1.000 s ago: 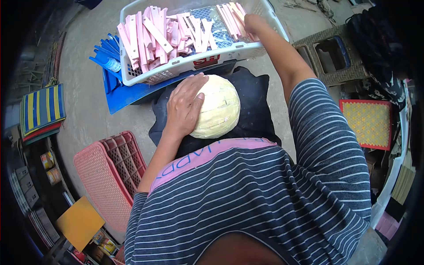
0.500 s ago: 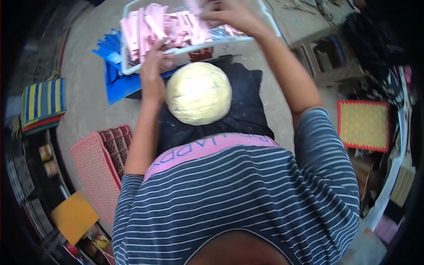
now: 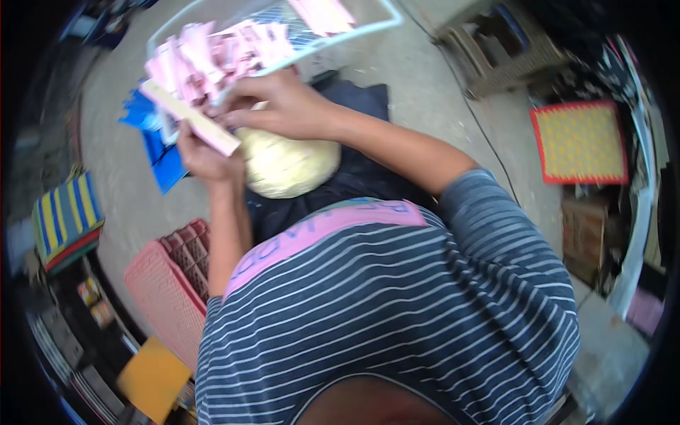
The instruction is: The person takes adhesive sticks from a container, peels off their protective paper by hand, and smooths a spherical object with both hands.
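My left hand is closed around a long flat strip, cream on its top face and pink along its edge, tilted down to the right. Close beside it, my right hand reaches across with bent fingers near the strip; what its fingertips pinch cannot be made out. Below the right hand, a pale yellow ball-like form with a wrapped-looking surface rests on black cloth at my lap, partly hidden by the hand. Beyond it, a white plastic crate holds many pink strips.
Blue pieces lie left of the crate. A pink plastic basket stands at left, near a striped stack. At right are a brown stool, a dark cable on the floor and a red-edged yellow mat.
My right hand has come back from the crate toward my left hand. My left hand has left the crate's edge and now holds a strip. The view has shifted.
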`<move>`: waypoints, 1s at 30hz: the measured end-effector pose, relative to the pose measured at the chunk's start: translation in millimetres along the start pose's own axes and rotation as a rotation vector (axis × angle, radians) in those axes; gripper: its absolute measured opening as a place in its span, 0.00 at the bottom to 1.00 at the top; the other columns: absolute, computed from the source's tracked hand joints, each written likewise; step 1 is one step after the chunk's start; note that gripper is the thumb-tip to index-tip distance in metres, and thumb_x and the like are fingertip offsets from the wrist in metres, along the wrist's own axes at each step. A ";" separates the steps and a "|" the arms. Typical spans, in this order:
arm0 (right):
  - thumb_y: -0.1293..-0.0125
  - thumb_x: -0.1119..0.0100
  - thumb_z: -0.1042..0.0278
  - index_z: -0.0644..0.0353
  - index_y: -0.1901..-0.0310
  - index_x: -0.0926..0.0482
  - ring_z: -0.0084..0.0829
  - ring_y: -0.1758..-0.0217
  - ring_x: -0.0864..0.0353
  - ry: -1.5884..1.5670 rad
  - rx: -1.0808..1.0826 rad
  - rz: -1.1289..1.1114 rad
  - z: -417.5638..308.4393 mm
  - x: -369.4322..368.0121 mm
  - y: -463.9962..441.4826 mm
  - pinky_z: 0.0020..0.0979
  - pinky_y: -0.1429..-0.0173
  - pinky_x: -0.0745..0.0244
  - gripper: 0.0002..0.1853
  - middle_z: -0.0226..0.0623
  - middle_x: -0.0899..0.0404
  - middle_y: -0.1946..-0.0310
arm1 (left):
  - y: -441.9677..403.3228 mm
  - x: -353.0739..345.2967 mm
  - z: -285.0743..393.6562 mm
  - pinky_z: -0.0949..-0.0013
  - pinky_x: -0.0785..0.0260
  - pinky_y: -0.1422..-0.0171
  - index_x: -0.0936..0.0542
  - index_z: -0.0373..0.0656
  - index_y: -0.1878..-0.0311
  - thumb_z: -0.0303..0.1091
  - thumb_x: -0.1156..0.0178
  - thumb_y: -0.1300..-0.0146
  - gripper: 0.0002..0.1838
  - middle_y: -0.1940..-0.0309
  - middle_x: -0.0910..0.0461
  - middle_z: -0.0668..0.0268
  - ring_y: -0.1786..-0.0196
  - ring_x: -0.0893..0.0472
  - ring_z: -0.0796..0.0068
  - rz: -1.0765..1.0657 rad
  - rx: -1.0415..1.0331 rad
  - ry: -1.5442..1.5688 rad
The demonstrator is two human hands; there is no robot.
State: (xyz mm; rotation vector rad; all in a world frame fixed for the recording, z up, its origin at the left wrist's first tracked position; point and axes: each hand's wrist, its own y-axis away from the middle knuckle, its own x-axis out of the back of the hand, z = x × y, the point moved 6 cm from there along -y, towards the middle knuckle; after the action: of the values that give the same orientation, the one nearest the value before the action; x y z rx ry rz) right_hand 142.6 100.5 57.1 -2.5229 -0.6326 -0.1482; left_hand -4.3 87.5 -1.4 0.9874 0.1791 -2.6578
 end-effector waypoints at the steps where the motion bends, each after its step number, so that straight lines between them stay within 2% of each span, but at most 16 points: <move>1: 0.38 0.39 0.68 0.62 0.57 0.18 0.25 0.62 0.16 0.030 0.012 0.010 1.8 -1.7 4.7 0.28 0.55 0.22 0.10 0.36 0.16 0.66 | -5.0 4.5 2.4 0.73 0.35 0.70 0.27 0.39 0.61 0.45 0.58 0.31 0.18 0.74 0.26 0.65 0.74 0.28 0.75 -0.031 -0.021 0.084; 3: 0.38 0.39 0.70 0.63 0.57 0.18 0.24 0.61 0.17 0.057 -0.047 0.004 -4.9 -6.9 13.3 0.28 0.59 0.21 0.10 0.37 0.16 0.66 | 1.1 -3.2 10.1 0.74 0.41 0.77 0.30 0.41 0.65 0.44 0.60 0.32 0.16 0.76 0.29 0.65 0.80 0.34 0.76 0.064 -0.052 0.056; 6: 0.39 0.40 0.73 0.65 0.59 0.19 0.28 0.62 0.17 0.054 -0.038 -0.012 -14.0 -17.9 19.2 0.28 0.59 0.20 0.08 0.39 0.18 0.65 | 2.8 -0.3 9.2 0.74 0.43 0.78 0.30 0.42 0.65 0.44 0.58 0.32 0.15 0.79 0.32 0.66 0.81 0.35 0.78 0.057 -0.036 0.124; 10: 0.41 0.39 0.77 0.67 0.61 0.19 0.31 0.63 0.17 0.148 0.027 -0.065 -20.8 -27.4 20.2 0.28 0.59 0.20 0.07 0.40 0.19 0.65 | 4.8 1.3 9.5 0.77 0.45 0.78 0.31 0.43 0.64 0.45 0.56 0.32 0.15 0.81 0.34 0.67 0.81 0.37 0.81 0.107 -0.107 0.030; 13: 0.43 0.40 0.74 0.66 0.64 0.21 0.38 0.68 0.18 0.156 0.070 -0.026 -20.2 -32.1 19.8 0.33 0.64 0.24 0.06 0.42 0.19 0.69 | 5.3 1.2 14.1 0.78 0.46 0.79 0.31 0.43 0.64 0.45 0.54 0.32 0.14 0.82 0.35 0.68 0.81 0.38 0.81 0.107 -0.169 -0.036; 20: 0.43 0.39 0.75 0.66 0.66 0.20 0.37 0.71 0.18 0.188 0.100 -0.043 -27.7 -35.4 16.5 0.33 0.65 0.24 0.05 0.42 0.19 0.71 | 10.9 -0.7 22.6 0.76 0.46 0.75 0.33 0.43 0.69 0.39 0.55 0.34 0.11 0.82 0.36 0.70 0.79 0.38 0.82 0.151 -0.145 -0.072; 23: 0.44 0.37 0.77 0.66 0.65 0.18 0.32 0.67 0.17 0.243 0.080 -0.080 -29.0 -34.6 16.5 0.29 0.62 0.22 0.05 0.39 0.18 0.69 | 12.6 -1.3 23.7 0.77 0.46 0.75 0.33 0.42 0.69 0.38 0.55 0.34 0.11 0.82 0.35 0.70 0.79 0.38 0.82 0.171 -0.147 -0.095; 30: 0.45 0.37 0.77 0.66 0.67 0.19 0.34 0.69 0.17 0.281 0.120 -0.043 -30.3 -35.2 18.6 0.30 0.63 0.23 0.04 0.41 0.18 0.70 | 12.8 -0.6 24.3 0.77 0.42 0.76 0.32 0.40 0.69 0.37 0.54 0.34 0.11 0.82 0.33 0.70 0.80 0.36 0.84 0.177 -0.177 -0.116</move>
State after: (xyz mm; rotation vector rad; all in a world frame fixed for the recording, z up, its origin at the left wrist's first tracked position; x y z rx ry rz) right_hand 120.8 56.4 66.2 -2.3171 -0.5633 -0.4577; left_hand -14.8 70.3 17.2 0.7543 0.2818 -2.4803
